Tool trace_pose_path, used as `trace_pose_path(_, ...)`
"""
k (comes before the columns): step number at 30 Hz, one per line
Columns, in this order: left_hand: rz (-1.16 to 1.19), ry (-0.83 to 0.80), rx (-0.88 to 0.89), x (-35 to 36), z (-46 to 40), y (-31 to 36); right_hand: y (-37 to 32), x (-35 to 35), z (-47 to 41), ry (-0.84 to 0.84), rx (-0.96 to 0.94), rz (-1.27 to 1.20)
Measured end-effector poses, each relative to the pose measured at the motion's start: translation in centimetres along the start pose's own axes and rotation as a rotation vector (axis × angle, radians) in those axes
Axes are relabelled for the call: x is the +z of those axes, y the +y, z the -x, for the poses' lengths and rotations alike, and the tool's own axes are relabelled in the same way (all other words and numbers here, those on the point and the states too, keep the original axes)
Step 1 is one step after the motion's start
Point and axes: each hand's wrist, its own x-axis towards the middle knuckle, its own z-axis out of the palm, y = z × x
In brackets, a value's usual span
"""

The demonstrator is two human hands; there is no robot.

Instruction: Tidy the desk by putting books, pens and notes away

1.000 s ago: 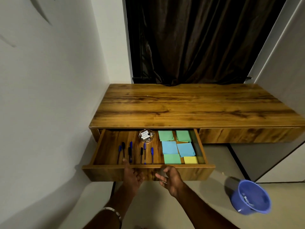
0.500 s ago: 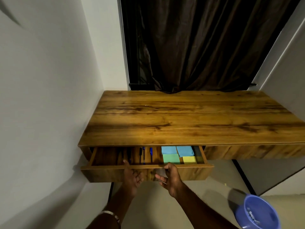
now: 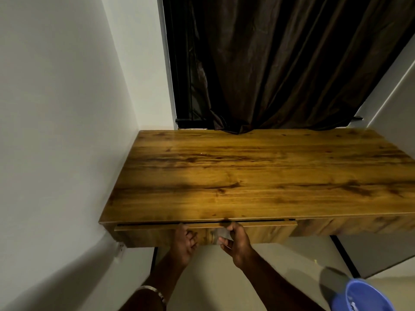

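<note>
Desk is basically sorted at this point, nothing sitting on the wood top that stretches away above and beyond both hands. Big change from a second ago: the drawer was hanging wide open with blue pens on one side and green, blue and yellow sticky notes on the other, and now it's shoved nearly home, just a thin dark gap left along its top edge. So the pens and notes are tucked inside out of sight, and I'd say the tidy-up is about done bar the last nudge. Left hand and right hand sit side by side on the drawer front, fingers loosely bent and pressing it, not gripping anything. Off to the lower right of the right hand, a blue plastic bowl sits on the floor with something small and pale in it, can't tell what.
</note>
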Motion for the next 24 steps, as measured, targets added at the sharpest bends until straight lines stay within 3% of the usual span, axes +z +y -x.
trace_pose_path(10, -0.049, 0.028, -0.008, 1.0, -1.0, 0.8, -0.3, 0.7, -1.0, -0.020, -0.035, 0.027)
trace_pose_path(14, -0.096, 0.047, -0.004, 0.9, -0.3, 0.6, 0.5, -0.3, -1.5, -0.047, -0.047, 0.141)
trace_pose_path(18, -0.295, 0.053, -0.024, 0.5, -0.1, 0.9, 0.2, -1.4, -1.6, 0.003, -0.139, 0.330)
trace_pose_path(21, -0.515, 0.001, 0.073, 1.3, 0.6, 2.5, -1.0, -0.8, -1.5, 0.011, -0.237, 0.407)
trace_pose_path(24, -0.555, 0.065, 0.277, 3.9, 0.8, 5.3, -3.5, 0.8, -1.6, 0.027, -0.363, 0.411)
